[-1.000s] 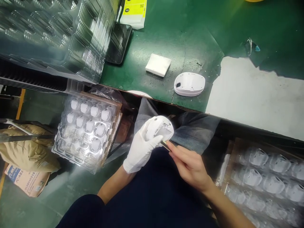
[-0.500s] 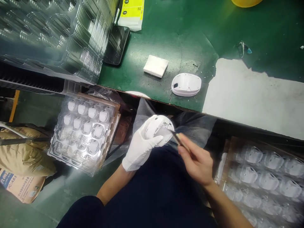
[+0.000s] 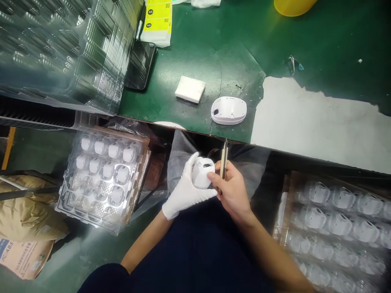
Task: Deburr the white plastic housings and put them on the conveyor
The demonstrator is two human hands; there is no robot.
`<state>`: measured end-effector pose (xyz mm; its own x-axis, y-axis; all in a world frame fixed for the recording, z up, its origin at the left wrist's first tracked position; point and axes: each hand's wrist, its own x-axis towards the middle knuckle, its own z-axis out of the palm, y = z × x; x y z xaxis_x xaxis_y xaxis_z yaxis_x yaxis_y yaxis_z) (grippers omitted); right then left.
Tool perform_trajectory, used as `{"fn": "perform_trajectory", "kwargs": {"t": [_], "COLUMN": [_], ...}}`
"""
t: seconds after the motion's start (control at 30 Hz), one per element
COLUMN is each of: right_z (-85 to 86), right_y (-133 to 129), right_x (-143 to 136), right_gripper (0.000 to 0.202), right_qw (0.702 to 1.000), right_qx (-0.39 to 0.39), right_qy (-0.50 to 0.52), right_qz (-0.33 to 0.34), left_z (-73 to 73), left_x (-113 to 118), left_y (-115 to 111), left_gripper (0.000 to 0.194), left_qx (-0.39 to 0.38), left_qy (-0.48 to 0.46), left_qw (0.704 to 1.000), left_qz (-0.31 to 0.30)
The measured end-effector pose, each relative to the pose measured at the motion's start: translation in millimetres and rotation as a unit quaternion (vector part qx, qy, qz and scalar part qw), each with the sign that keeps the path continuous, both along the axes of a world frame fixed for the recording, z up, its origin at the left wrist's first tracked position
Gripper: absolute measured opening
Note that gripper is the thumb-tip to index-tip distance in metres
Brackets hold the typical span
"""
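Observation:
My left hand [image 3: 186,193], in a white glove, is wrapped round a rounded white plastic part [image 3: 203,175] above my lap. A dark opening shows near the top of the part. My bare right hand [image 3: 230,185] grips a slim tan-handled tool [image 3: 224,160], its pointed tip upward toward the table edge. The thumb of that hand also touches the right side of the part. On the green table [image 3: 195,53] lies a white oval shell [image 3: 229,110], hollow side up. To its left is a white block [image 3: 190,89].
Clear trays [image 3: 61,53] are stacked at the upper left, beside a black device [image 3: 142,67]. A tray of white parts [image 3: 100,179] stands at lower left, another tray [image 3: 339,232] at lower right. A white sheet [image 3: 314,122] covers the table's right front.
The part in my left hand has been turned. My right hand has moved up and left to touch it, and the tool has swung upright, away from the part. The view has shifted slightly.

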<state>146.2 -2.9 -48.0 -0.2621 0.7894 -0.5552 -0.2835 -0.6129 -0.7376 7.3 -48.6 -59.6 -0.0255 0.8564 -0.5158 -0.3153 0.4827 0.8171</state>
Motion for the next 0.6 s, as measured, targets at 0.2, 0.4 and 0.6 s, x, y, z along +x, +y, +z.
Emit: {"fn": "perform_trajectory", "kwargs": {"t": [0.2, 0.4, 0.6], "right_z": [-6.7, -1.6, 1.0], "right_y": [-3.5, -10.0, -13.6], "right_x": [21.6, 44.3, 36.5], "right_gripper": [0.031, 0.032, 0.046], "right_qw": [0.994, 0.967, 0.94], "right_qx": [0.095, 0.151, 0.165], "right_qy": [-0.054, -0.083, -0.15], "right_qz": [0.011, 0.188, 0.26], "left_z": [1.5, 10.9, 12.3], "left_x": [-13.7, -28.9, -17.9], "left_y": [9.8, 21.1, 14.3], "left_gripper": [0.06, 0.05, 0.075], "left_qx": [-0.021, -0.067, 0.028], "left_qy": [-0.161, -0.192, -0.045], "left_qw": [0.977, 0.96, 0.987], "left_qz": [0.14, 0.19, 0.154]}}
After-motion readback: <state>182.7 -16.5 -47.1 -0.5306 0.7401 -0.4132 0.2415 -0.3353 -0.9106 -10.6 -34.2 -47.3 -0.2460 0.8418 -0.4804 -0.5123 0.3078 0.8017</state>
